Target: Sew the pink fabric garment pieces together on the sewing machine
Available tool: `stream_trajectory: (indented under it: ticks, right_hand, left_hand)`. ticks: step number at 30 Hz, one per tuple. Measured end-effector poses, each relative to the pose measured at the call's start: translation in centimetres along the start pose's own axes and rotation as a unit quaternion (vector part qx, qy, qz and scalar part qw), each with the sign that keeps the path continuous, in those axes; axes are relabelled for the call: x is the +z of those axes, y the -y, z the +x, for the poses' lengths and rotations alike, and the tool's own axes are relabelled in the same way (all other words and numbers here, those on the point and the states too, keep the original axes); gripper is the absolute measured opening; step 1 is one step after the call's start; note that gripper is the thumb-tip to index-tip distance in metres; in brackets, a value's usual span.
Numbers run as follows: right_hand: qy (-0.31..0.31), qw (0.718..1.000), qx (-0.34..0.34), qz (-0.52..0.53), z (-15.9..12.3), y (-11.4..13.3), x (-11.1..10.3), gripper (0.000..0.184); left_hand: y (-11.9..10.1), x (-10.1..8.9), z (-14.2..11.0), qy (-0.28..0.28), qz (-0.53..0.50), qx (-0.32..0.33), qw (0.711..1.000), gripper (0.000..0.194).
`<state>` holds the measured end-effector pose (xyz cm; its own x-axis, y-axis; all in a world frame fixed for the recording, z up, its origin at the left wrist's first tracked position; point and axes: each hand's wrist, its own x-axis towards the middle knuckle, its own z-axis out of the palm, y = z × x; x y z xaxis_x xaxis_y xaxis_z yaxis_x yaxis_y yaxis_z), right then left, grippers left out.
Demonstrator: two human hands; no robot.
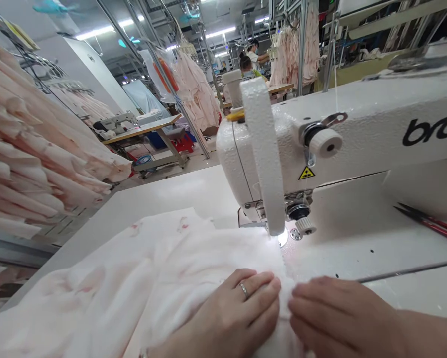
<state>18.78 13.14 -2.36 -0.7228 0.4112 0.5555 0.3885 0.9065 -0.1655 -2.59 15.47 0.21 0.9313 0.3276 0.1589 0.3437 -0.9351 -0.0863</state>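
Note:
A pale pink-white fabric (178, 248) with small reddish prints lies in soft folds over the table, and its right edge runs under the needle area of a white sewing machine (257, 149). My left hand (242, 308), with a ring on one finger, rests on the fabric near that edge, its fingers bent and held together. Just to the right, my right hand (339, 313) is closed at the fabric's edge, slightly blurred; its thumb is hidden. Both hands are in front of the lit needle plate (282, 237). The machine's face bar hides the needle.
Red-handled tweezers (432, 223) lie on the machine bed at right. Pale pink garments (40, 149) hang close at left, with more garments (197, 89) on racks behind. Another sewing table (145, 130) stands beyond. Two people (256, 54) are in the background.

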Motion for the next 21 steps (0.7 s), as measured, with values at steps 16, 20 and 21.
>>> stream_trajectory:
  ticks: [16,20,21]
  right_hand:
    - [0.056,0.998,0.032,0.023,2.2,-3.5,0.0,0.037]
    - [0.113,0.99,0.069,0.037,2.8,-4.3,-0.5,0.03]
    - [0.111,0.99,0.075,0.043,2.8,-4.6,-0.4,0.03]
  left_hand:
    - [1.7,3.4,0.4,-0.146,0.023,-0.063,0.987,0.025]
    - [2.9,2.8,1.0,-0.147,-0.005,-0.067,0.987,0.028]
    - [3.1,2.6,1.1,-0.135,-0.016,-0.074,0.988,0.027]
